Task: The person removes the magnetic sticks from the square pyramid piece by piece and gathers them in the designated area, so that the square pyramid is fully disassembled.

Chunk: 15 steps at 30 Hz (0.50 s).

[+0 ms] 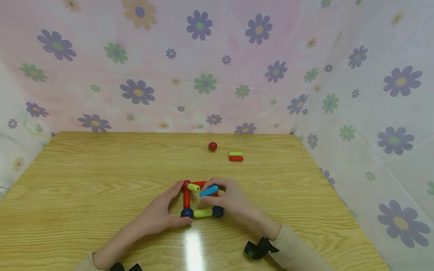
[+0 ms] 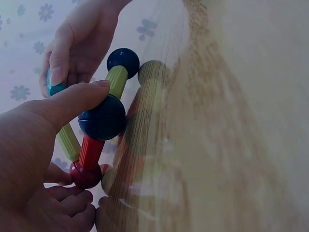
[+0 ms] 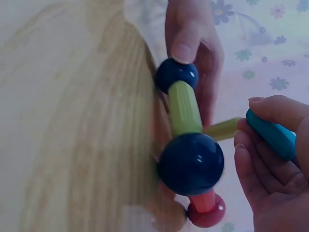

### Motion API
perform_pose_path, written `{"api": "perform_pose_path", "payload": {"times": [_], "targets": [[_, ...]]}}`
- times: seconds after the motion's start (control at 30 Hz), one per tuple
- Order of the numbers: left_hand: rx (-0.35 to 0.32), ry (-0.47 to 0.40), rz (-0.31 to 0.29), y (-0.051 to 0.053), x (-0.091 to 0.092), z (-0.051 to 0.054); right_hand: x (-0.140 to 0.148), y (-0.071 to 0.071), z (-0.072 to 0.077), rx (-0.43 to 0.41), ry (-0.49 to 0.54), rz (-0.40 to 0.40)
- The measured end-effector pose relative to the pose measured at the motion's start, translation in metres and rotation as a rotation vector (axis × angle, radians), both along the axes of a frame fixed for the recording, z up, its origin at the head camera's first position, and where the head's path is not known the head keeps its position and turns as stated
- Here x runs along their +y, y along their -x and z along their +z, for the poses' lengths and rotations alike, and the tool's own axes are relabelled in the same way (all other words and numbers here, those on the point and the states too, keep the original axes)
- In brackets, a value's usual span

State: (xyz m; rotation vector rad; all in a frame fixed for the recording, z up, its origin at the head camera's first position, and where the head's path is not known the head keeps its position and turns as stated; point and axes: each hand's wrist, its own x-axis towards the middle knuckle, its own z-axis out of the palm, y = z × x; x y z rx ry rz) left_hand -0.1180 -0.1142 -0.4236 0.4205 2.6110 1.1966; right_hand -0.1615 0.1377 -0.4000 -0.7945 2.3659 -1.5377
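Note:
A square of magnetic rods and balls lies on the wooden table in the head view. Its near corners are a dark blue ball [image 1: 187,213] and a second dark blue ball [image 1: 218,211], with a yellow-green rod [image 1: 203,213] between them. A red rod [image 1: 187,199] runs back to a red ball [image 1: 186,184], from which another yellow-green rod [image 1: 193,187] sticks up. My left hand [image 1: 157,214] holds the square's left side, thumb on the near blue ball and fingers by the red one. Above the square, my right hand [image 1: 234,197] pinches a blue rod [image 1: 209,191]. That hand partly hides the far right corner.
Farther back on the table [image 1: 101,162] sits a loose red ball [image 1: 212,146]. To its right, a yellow-green rod [image 1: 235,154] and a red rod [image 1: 236,159] lie side by side. A flowered cloth [image 1: 223,98] hangs behind the table and along its right side.

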Motion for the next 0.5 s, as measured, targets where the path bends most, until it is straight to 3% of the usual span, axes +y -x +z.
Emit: {"api": "perform_pose_path", "payload": {"times": [0.3, 0.5], "targets": [[0.002, 0.000, -0.002, 0.000, 0.001, -0.001, 0.013, 0.011, 0.010, 0.024, 0.023, -0.068], [0.010, 0.014, 0.001, 0.000, 0.001, 0.000, 0.025, 0.027, 0.009, 0.024, 0.052, -0.133]]}}
